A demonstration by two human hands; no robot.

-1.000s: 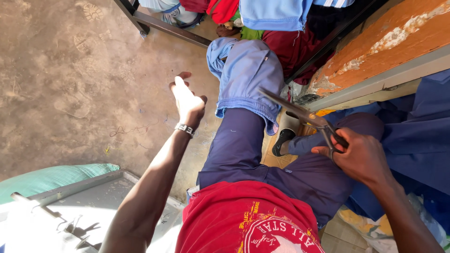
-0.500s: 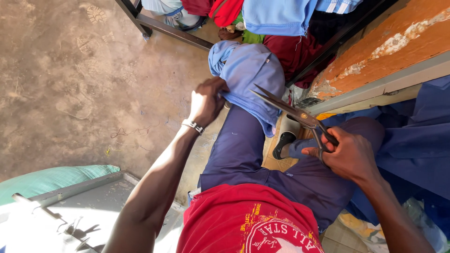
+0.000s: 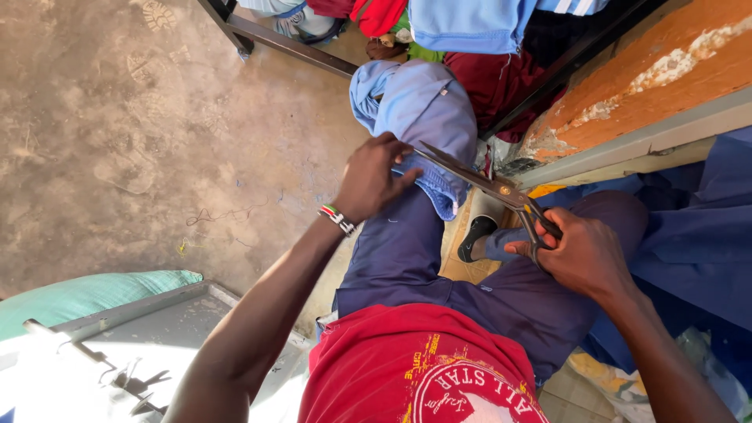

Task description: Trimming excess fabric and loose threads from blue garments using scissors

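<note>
Over the lap: scissors (image 3: 489, 186) at light blue cloth (image 3: 423, 110).
The cloth lies draped over the person's left knee, above the navy trousers (image 3: 407, 251). Left hand (image 3: 372, 176) presses on the cloth's lower edge, fingers (image 3: 399, 184) closed on the fabric fold. Right hand (image 3: 583, 254) grips the scissors' handles, fingers through the loops; blades nearly closed, tips touching the cloth beside the left hand. Bare concrete floor (image 3: 117, 117) lies to the left; a beaded wristband (image 3: 337, 219) sits on the left wrist.

No packages, labels, signs (or screens) visible.
</note>
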